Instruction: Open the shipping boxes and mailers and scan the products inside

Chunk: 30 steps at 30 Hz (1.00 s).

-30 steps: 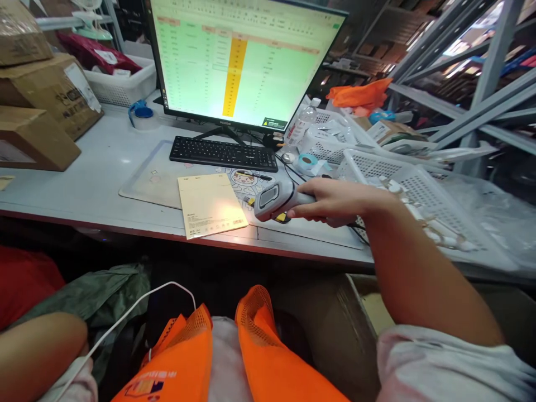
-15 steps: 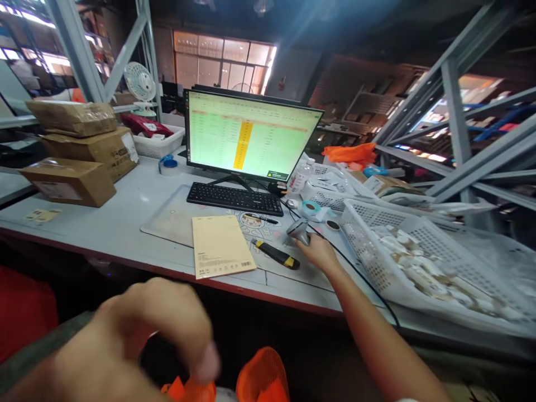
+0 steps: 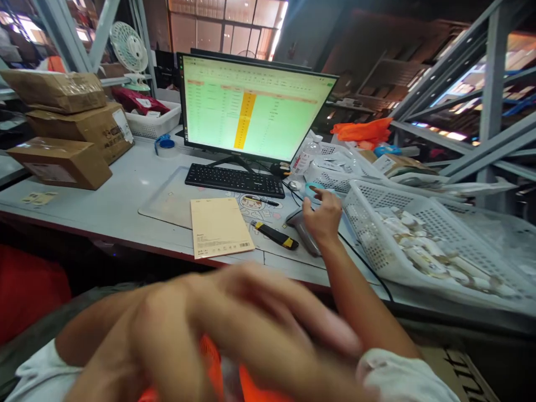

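Note:
My right hand is over the desk beside a grey handheld scanner, fingers apart and nothing seen in them. The scanner lies on the desk mat, partly behind the hand and wrist. Just beyond the fingertips is a roll of teal tape. Close to the camera, my left hand is large and blurred in front of the desk edge. Its fingers stretch to the right, spread, with no object visible in them. A yellow-and-black box cutter and a cream paper pad lie left of the scanner.
Behind the mat stand a black keyboard and a monitor. A white basket of small wrapped items sits at right, with the scanner cable running beside it. Cardboard boxes are stacked at left. A pen lies near the keyboard.
My right hand has let go of the scanner and lifted off it, leaving it on the mat. My left hand has moved right and its fingers have stretched out. The view has tilted down slightly.

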Available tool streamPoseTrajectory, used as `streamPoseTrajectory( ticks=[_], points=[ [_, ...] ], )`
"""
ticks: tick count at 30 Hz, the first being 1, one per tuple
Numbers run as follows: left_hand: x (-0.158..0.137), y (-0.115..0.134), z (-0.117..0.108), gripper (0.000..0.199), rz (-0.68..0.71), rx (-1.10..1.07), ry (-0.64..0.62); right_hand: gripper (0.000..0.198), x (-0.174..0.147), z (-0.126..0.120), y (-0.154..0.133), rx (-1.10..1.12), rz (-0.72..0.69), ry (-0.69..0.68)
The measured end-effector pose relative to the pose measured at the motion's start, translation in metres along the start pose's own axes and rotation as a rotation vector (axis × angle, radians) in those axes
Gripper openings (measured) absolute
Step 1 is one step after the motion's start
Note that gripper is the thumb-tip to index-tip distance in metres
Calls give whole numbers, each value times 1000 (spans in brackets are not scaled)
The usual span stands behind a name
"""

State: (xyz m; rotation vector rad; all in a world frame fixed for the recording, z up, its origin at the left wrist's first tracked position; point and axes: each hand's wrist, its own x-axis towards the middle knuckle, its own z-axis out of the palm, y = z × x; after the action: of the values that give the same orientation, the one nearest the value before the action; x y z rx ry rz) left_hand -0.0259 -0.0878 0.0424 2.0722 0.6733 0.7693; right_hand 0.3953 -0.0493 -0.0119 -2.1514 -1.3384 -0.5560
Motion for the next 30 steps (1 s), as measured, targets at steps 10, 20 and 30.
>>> streamPoseTrajectory(
  ticks=[10, 20, 30],
  points=[
    [111, -213, 11, 60, -146, 478, 179, 55, 55, 88, -61, 10, -54, -618],
    [124, -238, 4, 73, -370, 694, 145, 49, 77, 110, -88, -39, -99, -743],
    [121, -243, 1, 67, -375, 676, 91, 68, 38, 117, -173, 125, -468, -938]
  ],
)
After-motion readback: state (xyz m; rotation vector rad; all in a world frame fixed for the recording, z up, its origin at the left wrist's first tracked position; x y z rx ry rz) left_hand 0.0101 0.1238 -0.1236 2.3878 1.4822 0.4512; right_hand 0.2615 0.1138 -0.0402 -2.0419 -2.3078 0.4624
